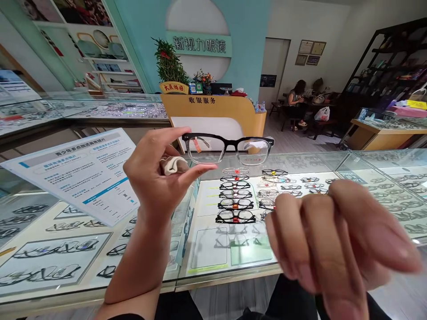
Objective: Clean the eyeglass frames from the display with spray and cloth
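My left hand [155, 171] is raised over the glass counter, closed on a pair of eyeglasses [229, 143] by one end of the frame. The rim is black along the top and clear below, and the lenses face me. A folded pale cloth [171, 165] is tucked in the same hand's palm. Close to the camera at the lower right is my right hand [327, 240], its fingers bent and spread apart. It touches nothing that I can see, and its palm is hidden. Behind it, rows of eyeglasses [235, 204] lie in the display case.
A glass display counter [230, 278] spans the front. A printed sheet [83, 178] leans at the left. Further back stand a wooden cashier desk [213, 106], a potted plant [170, 62] and a seated person [296, 100]. Another display case [383, 129] is at the right.
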Motion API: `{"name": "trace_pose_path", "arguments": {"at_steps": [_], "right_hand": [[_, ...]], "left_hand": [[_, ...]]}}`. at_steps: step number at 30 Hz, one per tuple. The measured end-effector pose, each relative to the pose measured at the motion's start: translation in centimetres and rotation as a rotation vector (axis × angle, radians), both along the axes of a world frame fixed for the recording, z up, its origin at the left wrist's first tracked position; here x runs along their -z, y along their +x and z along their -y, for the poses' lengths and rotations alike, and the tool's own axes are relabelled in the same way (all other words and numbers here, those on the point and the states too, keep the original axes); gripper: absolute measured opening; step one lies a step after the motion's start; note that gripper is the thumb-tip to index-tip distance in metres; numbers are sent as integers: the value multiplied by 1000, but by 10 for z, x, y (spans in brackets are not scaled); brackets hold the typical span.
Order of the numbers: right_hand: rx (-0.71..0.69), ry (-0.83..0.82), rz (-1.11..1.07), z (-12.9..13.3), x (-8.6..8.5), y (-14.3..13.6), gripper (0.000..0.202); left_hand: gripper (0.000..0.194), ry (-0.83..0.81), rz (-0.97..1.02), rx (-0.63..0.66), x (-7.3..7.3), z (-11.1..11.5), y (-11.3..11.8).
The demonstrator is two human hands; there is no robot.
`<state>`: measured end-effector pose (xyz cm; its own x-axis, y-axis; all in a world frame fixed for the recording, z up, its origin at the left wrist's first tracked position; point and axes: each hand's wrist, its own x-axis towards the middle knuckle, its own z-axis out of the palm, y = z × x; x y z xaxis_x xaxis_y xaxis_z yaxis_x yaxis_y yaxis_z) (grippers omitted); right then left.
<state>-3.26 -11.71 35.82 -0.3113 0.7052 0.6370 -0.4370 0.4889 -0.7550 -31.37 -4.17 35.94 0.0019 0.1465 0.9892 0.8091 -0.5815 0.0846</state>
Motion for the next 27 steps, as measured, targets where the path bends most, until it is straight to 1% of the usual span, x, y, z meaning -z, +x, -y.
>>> {"name": "trace_pose_path", "arguments": {"at_steps": [1,3,5,7,9,11,13,15,16,18,20,23,27], "right_hand": [[-73,-14,-69,-5,-2,2,32],[-216,36,-171,-18,-4,6,35],[-245,151,-193,-33,-4,10,42],[-208,242,-181,-49,-5,12,48],[-135,304,-155,-65,-7,12,55],[-5,391,-153,-80,-10,10,63],[199,545,-178,-93,-11,8,68],[419,690,-157,-102,-11,7,71],[515,724,-135,-104,-10,6,73],[634,720,-106,-105,-8,7,75],[674,648,-97,-104,-7,7,76],[659,571,-50,-103,-6,9,79],[739,562,72,-106,-2,9,79]], "left_hand": [[55,-11,20,-8,-1,3,0],[56,-50,54,-20,-2,8,2],[55,-69,88,-18,-3,13,3],[55,-89,116,-10,-4,17,5],[54,-113,138,17,-6,20,7],[51,-137,166,67,-8,23,10],[50,-163,196,119,-9,24,12],[50,-188,220,152,-10,23,13],[50,-190,224,165,-10,21,13],[52,-168,222,186,-9,18,12],[55,-159,229,194,-9,16,11],[57,-200,269,186,-8,15,12],[58,-218,279,196,-9,17,15]]}}
